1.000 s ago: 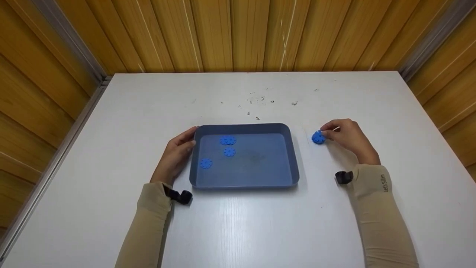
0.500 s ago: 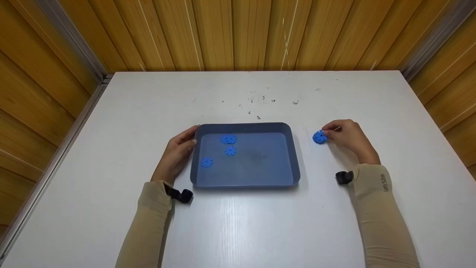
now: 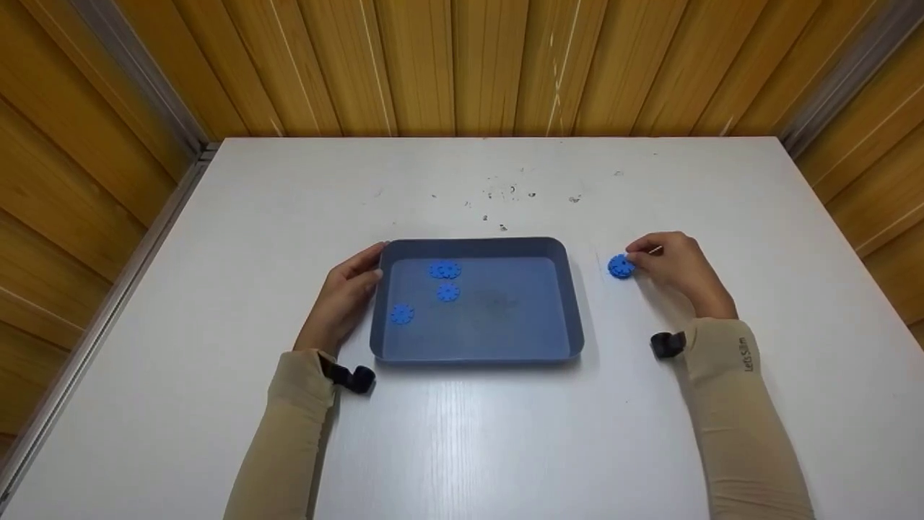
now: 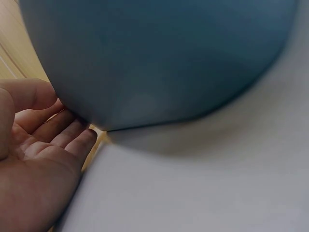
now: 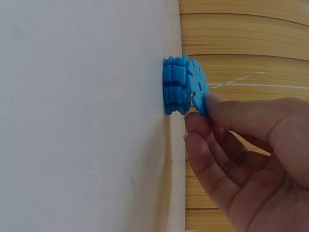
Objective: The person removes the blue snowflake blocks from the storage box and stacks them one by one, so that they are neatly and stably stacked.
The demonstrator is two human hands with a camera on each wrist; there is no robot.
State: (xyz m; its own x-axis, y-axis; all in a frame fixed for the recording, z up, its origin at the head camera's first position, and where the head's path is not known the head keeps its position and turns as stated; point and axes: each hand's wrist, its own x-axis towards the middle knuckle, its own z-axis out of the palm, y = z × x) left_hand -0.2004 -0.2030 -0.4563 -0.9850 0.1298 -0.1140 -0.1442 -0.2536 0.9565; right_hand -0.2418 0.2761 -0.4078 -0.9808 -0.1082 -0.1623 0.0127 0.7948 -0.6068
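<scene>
A grey-blue tray lies on the white table. In its left half are several blue notched discs, one near the left wall, another further in, and two overlapping at the back. My left hand rests against the tray's left side; the left wrist view has its fingers fairly straight along the outer wall. Right of the tray stands a short stack of blue notched discs. My right hand pinches the top disc by its edge between thumb and fingers, tilted away from the stack.
Small dark marks spot the table behind the tray. Wood-look panels rise behind the table and at both sides. A black camera mount sits on each wrist, the left one close to the tray's front corner.
The right hand keeps its pinch at the stack, and the top disc shifts slightly under the fingers. The left hand and tray stay in place, apart from a small shift of the view.
</scene>
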